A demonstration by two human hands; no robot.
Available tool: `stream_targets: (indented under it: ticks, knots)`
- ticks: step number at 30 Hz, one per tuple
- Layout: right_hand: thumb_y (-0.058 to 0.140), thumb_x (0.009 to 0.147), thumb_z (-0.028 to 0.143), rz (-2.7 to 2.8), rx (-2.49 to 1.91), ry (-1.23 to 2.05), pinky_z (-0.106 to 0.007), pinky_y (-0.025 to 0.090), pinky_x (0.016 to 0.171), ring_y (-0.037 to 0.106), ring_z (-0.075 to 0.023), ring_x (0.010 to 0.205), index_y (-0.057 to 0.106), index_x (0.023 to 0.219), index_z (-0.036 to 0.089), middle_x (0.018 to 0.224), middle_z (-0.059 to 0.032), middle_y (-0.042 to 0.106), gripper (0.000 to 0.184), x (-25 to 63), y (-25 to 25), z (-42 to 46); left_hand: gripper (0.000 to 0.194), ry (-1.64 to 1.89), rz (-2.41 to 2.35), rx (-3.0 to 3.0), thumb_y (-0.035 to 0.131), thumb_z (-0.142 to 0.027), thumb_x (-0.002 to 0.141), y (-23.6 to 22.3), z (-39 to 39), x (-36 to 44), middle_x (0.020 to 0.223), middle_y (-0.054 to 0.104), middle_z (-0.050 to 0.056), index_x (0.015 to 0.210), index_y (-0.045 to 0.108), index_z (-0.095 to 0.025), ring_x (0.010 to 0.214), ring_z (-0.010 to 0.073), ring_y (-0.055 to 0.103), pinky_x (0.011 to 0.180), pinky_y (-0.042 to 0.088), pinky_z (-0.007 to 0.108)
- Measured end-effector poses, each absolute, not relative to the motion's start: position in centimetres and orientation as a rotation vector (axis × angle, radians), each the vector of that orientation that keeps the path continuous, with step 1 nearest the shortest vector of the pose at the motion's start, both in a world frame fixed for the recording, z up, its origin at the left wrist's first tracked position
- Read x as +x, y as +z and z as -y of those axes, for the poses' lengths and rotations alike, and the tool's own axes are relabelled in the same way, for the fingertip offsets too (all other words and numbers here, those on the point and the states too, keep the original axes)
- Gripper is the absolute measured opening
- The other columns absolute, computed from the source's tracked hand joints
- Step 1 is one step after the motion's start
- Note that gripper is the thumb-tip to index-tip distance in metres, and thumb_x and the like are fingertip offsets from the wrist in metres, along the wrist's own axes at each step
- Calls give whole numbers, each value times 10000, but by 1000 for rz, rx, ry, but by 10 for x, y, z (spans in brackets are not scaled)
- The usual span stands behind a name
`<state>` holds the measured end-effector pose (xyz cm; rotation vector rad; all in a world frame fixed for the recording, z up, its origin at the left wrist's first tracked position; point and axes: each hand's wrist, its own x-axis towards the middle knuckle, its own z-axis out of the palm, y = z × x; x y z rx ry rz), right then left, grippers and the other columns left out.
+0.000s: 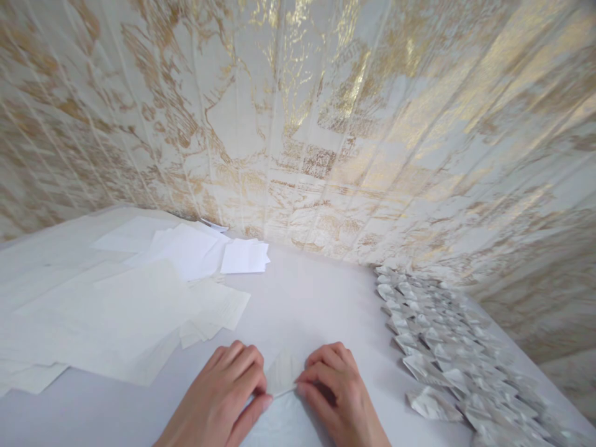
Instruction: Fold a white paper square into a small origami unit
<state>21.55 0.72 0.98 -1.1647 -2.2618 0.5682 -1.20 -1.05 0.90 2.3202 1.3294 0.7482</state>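
A thin whitish sheet of paper (282, 371) lies on the table in front of me, its far part folded into a triangle that points away. My left hand (228, 388) grips the left end of the crease, with thumb and fingers closed on the paper. At the right end of the same crease, my right hand (338, 388) pinches the paper between thumb and forefinger. The near part of the sheet runs out of view at the bottom.
Loose large paper sheets (107, 316) spread over the left side. Behind them lie whiter sheets (181, 248) and a small stack of white squares (244, 256). Rows of folded paper pieces (433, 354) cover the right side. A gold-patterned wall (298, 124) borders the white table (316, 292).
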Motion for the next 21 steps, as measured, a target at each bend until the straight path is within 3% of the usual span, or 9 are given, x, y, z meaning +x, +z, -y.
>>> stream_targets:
  ticks: [3, 10, 21]
  knots:
    - [690, 873, 71, 2194, -1275, 616, -337, 416, 782, 554, -200, 876, 648, 801, 213, 841, 0, 649, 164, 213, 9, -7, 176, 761, -1343, 2315, 729, -202, 855, 11, 10, -11, 881, 570, -41, 830, 556, -228, 832, 204, 499, 741, 334, 325]
    - [729, 837, 93, 2032, -1399, 644, -351, 442, 785, 524, -216, 894, 616, 714, 214, 865, -2, 615, 206, 209, 11, -5, 145, 748, -1349, 2316, 584, -199, 938, 7, 0, -13, 908, 565, -6, 798, 564, -228, 847, 225, 494, 732, 363, 342]
    - [712, 803, 49, 2110, -1472, 535, -383, 434, 784, 512, -233, 890, 538, 739, 205, 899, -16, 578, 243, 207, 5, -8, 134, 687, -1400, 2326, 526, -152, 899, 10, 1, -9, 926, 550, 19, 791, 558, -224, 865, 244, 491, 737, 375, 373]
